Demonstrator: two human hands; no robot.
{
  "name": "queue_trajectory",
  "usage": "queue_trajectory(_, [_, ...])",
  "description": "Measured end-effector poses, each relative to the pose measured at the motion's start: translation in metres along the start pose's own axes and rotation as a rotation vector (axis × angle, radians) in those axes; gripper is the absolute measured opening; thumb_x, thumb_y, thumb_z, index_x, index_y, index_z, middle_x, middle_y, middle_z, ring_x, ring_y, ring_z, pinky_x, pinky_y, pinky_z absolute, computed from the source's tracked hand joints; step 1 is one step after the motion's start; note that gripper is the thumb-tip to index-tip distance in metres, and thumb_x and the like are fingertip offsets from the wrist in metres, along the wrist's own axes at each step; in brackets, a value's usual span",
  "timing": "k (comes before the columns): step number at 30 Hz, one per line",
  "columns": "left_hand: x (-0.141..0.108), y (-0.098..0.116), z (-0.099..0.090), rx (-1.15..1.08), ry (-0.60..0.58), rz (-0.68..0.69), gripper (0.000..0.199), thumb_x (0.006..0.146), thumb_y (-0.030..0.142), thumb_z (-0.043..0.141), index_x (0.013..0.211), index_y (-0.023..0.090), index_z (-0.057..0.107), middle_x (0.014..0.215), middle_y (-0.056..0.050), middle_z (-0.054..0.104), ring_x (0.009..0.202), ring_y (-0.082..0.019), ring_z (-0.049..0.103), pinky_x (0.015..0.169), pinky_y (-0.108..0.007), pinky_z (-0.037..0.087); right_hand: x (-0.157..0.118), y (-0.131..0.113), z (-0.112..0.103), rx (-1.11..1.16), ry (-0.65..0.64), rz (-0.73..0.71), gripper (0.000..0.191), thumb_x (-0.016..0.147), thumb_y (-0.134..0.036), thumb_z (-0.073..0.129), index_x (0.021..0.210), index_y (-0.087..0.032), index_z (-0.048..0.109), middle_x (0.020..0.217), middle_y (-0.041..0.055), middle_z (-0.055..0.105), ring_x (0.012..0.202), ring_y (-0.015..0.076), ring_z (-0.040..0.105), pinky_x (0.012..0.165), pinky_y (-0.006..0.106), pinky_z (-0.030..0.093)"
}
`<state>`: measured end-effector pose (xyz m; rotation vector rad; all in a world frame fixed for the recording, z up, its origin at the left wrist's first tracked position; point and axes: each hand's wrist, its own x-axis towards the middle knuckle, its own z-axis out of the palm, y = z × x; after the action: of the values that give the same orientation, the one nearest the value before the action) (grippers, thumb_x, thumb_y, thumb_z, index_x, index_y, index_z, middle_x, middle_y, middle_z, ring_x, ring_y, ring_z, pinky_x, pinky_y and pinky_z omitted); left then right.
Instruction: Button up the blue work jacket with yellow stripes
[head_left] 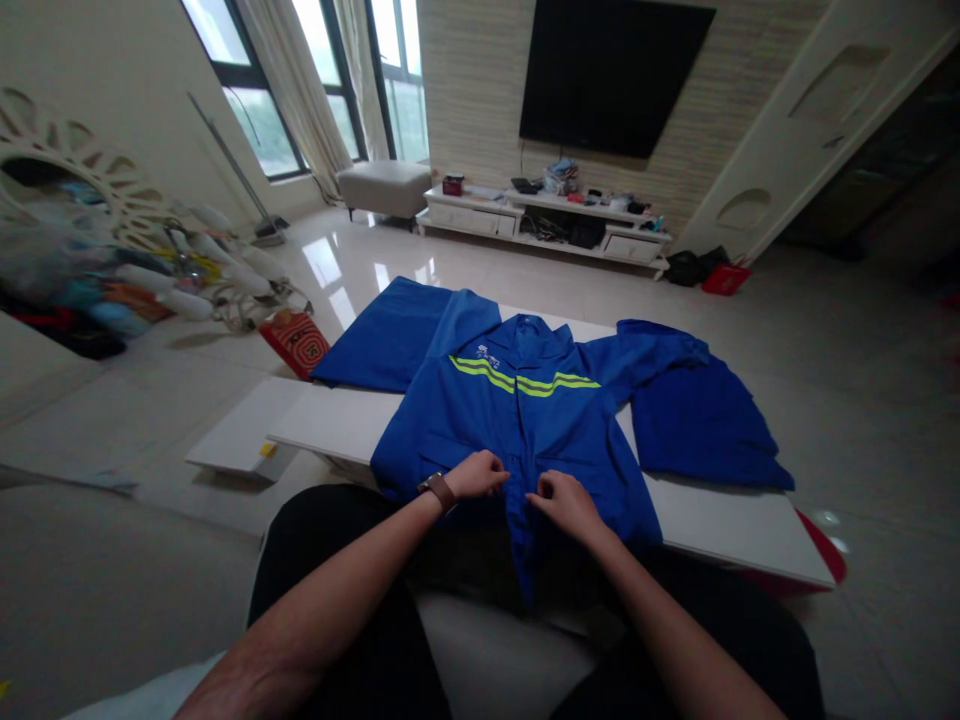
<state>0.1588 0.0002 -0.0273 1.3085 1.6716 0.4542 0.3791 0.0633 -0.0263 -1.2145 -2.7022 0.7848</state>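
A blue work jacket (480, 420) with a yellow-green and grey stripe across the chest lies front up on a white low table (330, 415). Its collar points away from me and its lower hem hangs over the near edge. My left hand (481, 474), with a brown-strapped watch on the wrist, is closed with bent fingers at the left side of the front placket. On the other side of the placket, my right hand (568, 502) is closed, thumb and forefinger pinching the cloth near the buttons. The fingertips are small and partly hidden in the fabric.
Folded blue garments lie left (390, 335) and right (697, 420) of the jacket, under its sleeves. A red patterned bag (295, 342) stands beyond the table's left end. Further off are a TV cabinet (469, 215), a grey ottoman (386, 188) and clutter at the left wall.
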Motion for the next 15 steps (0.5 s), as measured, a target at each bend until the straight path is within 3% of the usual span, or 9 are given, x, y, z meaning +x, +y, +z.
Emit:
queue_trajectory(4, [0.021,-0.003,0.015,-0.198,0.061,-0.137,0.023,0.087,0.034,0.061,0.091,0.011,0.064,0.075,-0.005,0.071,0.057,-0.014,0.067,0.055,-0.02,0.046,0.011,-0.006,0.004,0.015,0.138,-0.08,0.011,0.085,-0.028,0.069,0.082,-0.021,0.061,0.091,0.0031,0.062,0.089,0.0206,0.058,0.075,0.029,0.042])
queue_trajectory(8, [0.036,0.004,0.024,-0.247,0.066,-0.171,0.016,0.086,0.027,0.058,0.091,0.012,0.062,0.066,-0.002,0.066,0.052,-0.014,0.064,0.052,-0.022,0.045,0.021,-0.013,0.007,-0.06,0.147,-0.17,0.016,0.083,-0.029,0.074,0.092,-0.022,0.063,0.103,0.0063,0.062,0.102,0.0249,0.056,0.085,0.033,0.044])
queue_trajectory(11, [0.038,0.014,0.017,-0.231,0.103,-0.094,0.012,0.081,0.024,0.06,0.078,0.013,0.063,0.064,-0.001,0.064,0.059,-0.014,0.063,0.057,-0.023,0.044,0.029,-0.017,0.01,-0.095,0.148,-0.117,0.023,0.082,-0.038,0.075,0.093,-0.022,0.061,0.101,0.0071,0.064,0.099,0.0264,0.056,0.08,0.034,0.044])
queue_trajectory(15, [0.037,0.027,0.001,-0.166,0.15,0.103,0.014,0.078,0.024,0.06,0.073,0.014,0.068,0.071,-0.002,0.066,0.072,-0.015,0.061,0.068,-0.025,0.044,0.039,-0.021,0.009,-0.089,0.159,-0.006,0.011,0.086,-0.027,0.066,0.093,-0.021,0.06,0.098,0.0078,0.067,0.097,0.0261,0.059,0.077,0.033,0.042])
